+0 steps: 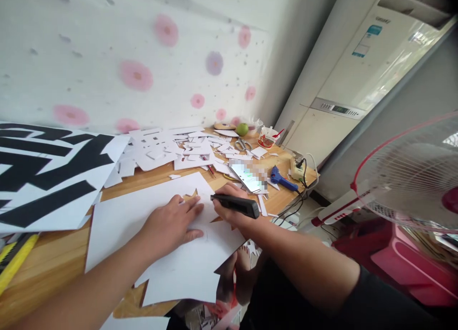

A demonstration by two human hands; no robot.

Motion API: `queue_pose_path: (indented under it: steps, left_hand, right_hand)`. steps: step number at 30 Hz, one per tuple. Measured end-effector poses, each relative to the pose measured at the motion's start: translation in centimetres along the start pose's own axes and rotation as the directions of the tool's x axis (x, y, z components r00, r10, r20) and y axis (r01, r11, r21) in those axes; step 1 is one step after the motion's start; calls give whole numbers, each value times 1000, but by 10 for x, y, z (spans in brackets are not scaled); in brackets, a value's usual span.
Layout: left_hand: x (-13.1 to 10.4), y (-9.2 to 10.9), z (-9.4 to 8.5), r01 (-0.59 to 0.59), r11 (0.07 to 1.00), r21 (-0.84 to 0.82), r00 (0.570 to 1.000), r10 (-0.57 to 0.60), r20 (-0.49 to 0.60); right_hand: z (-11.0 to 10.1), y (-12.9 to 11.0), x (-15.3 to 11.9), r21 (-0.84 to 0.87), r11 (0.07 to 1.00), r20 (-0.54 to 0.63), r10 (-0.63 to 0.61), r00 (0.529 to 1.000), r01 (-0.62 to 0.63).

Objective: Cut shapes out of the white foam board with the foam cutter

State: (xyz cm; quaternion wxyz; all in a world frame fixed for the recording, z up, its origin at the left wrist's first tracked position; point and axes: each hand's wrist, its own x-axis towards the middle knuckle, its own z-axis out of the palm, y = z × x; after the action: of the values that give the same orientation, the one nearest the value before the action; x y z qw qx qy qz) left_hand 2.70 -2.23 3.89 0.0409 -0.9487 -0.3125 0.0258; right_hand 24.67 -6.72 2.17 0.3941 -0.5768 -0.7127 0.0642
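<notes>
A large white sheet (143, 210) with jagged cut edges lies on the wooden table (53, 253). My left hand (171, 225) presses flat on the sheet, fingers spread. My right hand (232, 210) grips a black utility knife (238, 204), its tip pointing left onto the sheet just beside my left fingertips.
Several white paper scraps (179, 148) cover the back of the table. A big sheet with black strokes (46, 172) lies at left. A phone (248, 177), blue glue gun (282, 178), scissors (243, 145), green fruit (242, 128) and power strip (297, 168) sit at right. A fan (411, 177) stands right.
</notes>
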Motion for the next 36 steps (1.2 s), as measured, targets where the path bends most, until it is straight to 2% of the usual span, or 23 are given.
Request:
queue_pose_path:
  steps: [2, 4, 7, 10, 14, 16, 19, 21, 24, 26, 29, 33, 36]
  left_hand:
    - [1, 0, 0, 1, 1000, -7, 1000, -1, 2]
    - [1, -1, 1, -1, 1000, -15, 1000, 1, 6]
    - [-1, -3, 2, 5, 1000, -26, 1000, -5, 12]
    - [-5, -5, 2, 16, 999, -37, 1000, -15, 16]
    - [-7, -6, 2, 16, 998, -59, 1000, -15, 19]
    - [-7, -7, 3, 21, 997, -73, 1000, -20, 17]
    - [-7, -9, 9, 30, 994, -101, 1000, -30, 5]
    - [-6, -11, 14, 31, 992, -121, 999, -32, -8]
    - [-6, -13, 18, 26, 989, -143, 999, -30, -27]
    - [-6, -13, 19, 20, 989, -149, 999, -25, -32]
    - [-6, -13, 19, 8, 989, -149, 999, -13, -37]
    - [-7, -14, 20, -5, 989, -145, 999, -3, -53]
    - [-6, -15, 23, -8, 990, -141, 997, -2, -71]
  right_hand:
    - [-11, 1, 12, -91, 987, 83, -128, 988, 135]
    - [-21, 7, 26, -200, 933, 285, -238, 928, 300]
    - [-29, 21, 44, -300, 889, 449, -189, 873, 346]
    - [-24, 31, 54, -335, 882, 501, -131, 856, 331]
    - [-11, 33, 62, -311, 909, 478, -102, 872, 277]
    - [-12, 36, 67, -289, 928, 441, -90, 893, 236]
    - [-32, 52, 72, -245, 959, 327, -59, 943, 145]
    - [-52, 69, 72, -226, 973, 206, 8, 978, 40]
    - [-76, 95, 64, -173, 981, 100, 102, 990, -84]
    - [-81, 105, 56, -127, 987, 112, 113, 987, -98]
    - [-77, 107, 48, -77, 994, 173, 89, 981, -76]
    - [-72, 102, 51, -75, 994, 219, 93, 971, -78]
    - [-76, 105, 54, -98, 988, 210, 134, 968, -116]
